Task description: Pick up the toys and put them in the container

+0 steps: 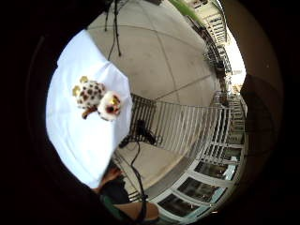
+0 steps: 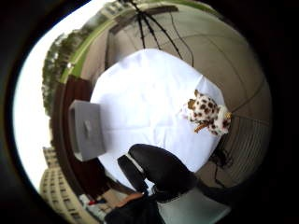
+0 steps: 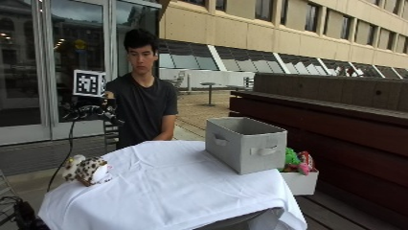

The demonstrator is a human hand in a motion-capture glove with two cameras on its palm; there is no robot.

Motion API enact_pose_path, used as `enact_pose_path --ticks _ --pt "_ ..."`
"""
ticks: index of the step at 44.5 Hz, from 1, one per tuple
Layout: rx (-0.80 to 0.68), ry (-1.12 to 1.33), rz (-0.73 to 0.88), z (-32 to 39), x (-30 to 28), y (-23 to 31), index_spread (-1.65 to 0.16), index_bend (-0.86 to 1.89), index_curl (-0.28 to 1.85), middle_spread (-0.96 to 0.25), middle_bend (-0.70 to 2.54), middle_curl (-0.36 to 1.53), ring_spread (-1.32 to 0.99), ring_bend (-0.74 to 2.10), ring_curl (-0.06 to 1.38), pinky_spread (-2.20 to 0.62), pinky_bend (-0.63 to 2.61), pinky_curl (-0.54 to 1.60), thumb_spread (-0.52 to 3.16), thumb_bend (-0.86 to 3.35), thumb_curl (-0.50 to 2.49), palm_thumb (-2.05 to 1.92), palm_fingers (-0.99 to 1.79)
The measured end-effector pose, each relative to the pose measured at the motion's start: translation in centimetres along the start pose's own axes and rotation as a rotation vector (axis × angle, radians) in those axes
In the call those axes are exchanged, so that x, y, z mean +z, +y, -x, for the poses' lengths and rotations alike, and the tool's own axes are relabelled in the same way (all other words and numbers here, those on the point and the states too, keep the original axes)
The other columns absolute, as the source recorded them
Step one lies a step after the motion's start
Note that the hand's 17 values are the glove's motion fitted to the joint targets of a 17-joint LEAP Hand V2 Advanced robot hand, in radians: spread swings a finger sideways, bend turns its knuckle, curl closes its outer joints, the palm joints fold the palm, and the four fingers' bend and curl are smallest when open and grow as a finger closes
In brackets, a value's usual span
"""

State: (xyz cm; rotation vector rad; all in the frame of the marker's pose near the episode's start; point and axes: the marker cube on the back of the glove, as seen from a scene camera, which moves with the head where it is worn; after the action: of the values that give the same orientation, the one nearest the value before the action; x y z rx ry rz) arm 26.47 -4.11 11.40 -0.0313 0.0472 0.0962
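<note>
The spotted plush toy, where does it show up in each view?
Outside view: spotted plush toy lies at the white tablecloth's edge, far from the grey container.
Thumb side palm view: toy near the cloth's edge.
Little finger side palm view: toy on cloth.
Shared landmark: the tablecloth.

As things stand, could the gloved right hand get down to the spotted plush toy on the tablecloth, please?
Probably yes. The right hand is raised above the table, holding nothing, and the spotted plush toy lies alone near the edge of the white tablecloth, nothing around it.

Outdoor paved terrace, glass doors, a dark wooden bench.
</note>
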Motion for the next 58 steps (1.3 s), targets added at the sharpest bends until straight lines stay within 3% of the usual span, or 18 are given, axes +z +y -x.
enact_pose_path --ticks 6,24,34,41,58 --pt "0.13 -0.028 0.086 -1.4 5.9 0.1 -0.28 0.06 0.15 -0.05 0.17 0.35 -0.19 0.2 0.31 -0.02 0.73 0.32 0.92 -0.09 0.2 -0.11 -0.2" --pt "0.1 -0.069 0.158 -2.5 15.7 0.7 -0.28 0.06 0.12 -0.05 0.17 0.34 -0.17 0.19 0.32 0.0 0.72 0.33 0.89 -0.05 0.21 -0.04 -0.21" --pt "0.128 -0.051 0.155 -2.4 17.8 0.0 -0.28 0.02 0.09 -0.05 0.17 0.33 -0.11 0.22 0.33 0.02 0.91 0.38 0.95 0.01 0.26 0.08 -0.14" --pt "0.153 -0.124 0.132 -2.7 18.6 -0.1 -0.31 0.09 0.09 -0.08 0.23 0.36 -0.12 0.34 0.36 0.02 1.02 0.4 1.02 0.16 0.32 0.4 0.04" --pt "0.19 -0.047 0.079 -3.3 16.5 -0.2 -0.41 0.29 0.19 -0.3 0.34 0.42 -0.45 0.66 0.42 -0.21 0.89 0.34 1.02 0.47 0.52 0.94 0.62"
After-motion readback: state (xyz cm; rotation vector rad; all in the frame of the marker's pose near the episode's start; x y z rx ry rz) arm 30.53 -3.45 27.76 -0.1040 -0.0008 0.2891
